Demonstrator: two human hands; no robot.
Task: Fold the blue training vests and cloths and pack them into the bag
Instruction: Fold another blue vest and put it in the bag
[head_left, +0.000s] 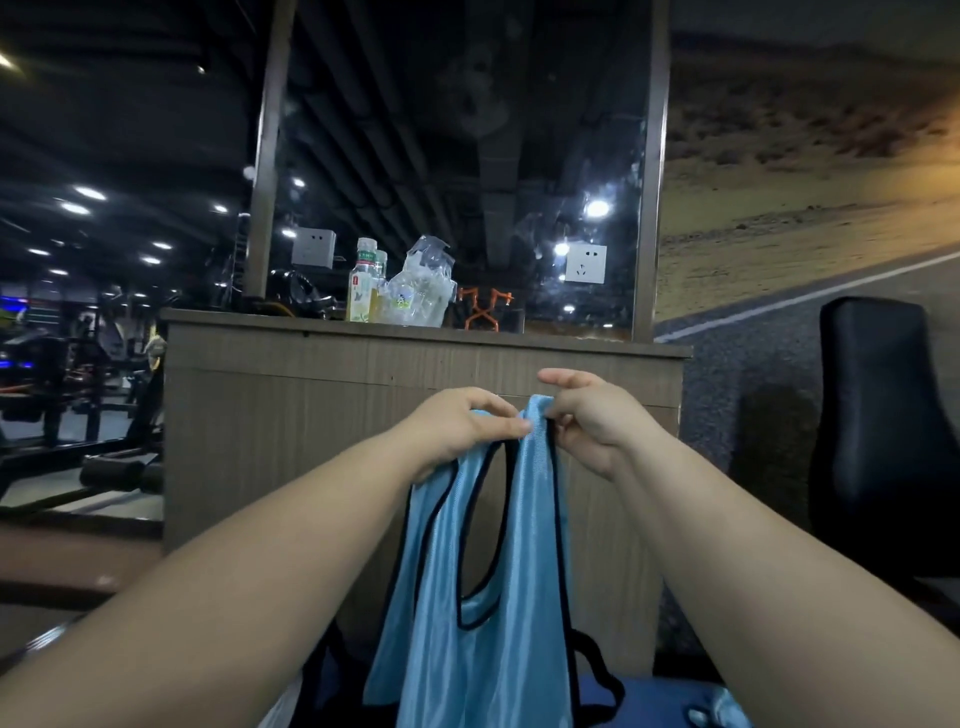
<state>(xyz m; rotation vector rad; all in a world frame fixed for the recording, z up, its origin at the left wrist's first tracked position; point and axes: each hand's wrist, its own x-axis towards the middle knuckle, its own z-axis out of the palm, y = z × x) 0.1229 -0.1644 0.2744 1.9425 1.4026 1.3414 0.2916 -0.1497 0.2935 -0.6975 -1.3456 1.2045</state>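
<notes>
View from a person's head, looking along two bare forearms stretched forward. Both hands hold up a light blue vest (488, 639) with black trim, which hangs down the middle of the scene towards the near edge.

The left hand (462, 423) has its fingers curled around the top of one shoulder strap. The right hand (597, 421), just beside it, pinches the top of the other strap between thumb and fingers. The two strap tops are touching, as if being matched up.

Behind the vest stands a wooden counter (311, 405). Its far top carries drink bottles (363, 286) and clear plastic wrapping (423, 286). A black chair (883, 415) is at the right, and dim gym equipment is far left.

At the near right edge lies more shiny blue fabric (722, 709). It is partly cut off, so whether it is folded cannot be told. Dark shapes sit low behind the vest, and whether any is the bag is unclear.

The task looks to be at an early folding step for this vest: the straps are lined up, but the body hangs unfolded and nothing is visibly packed.
</notes>
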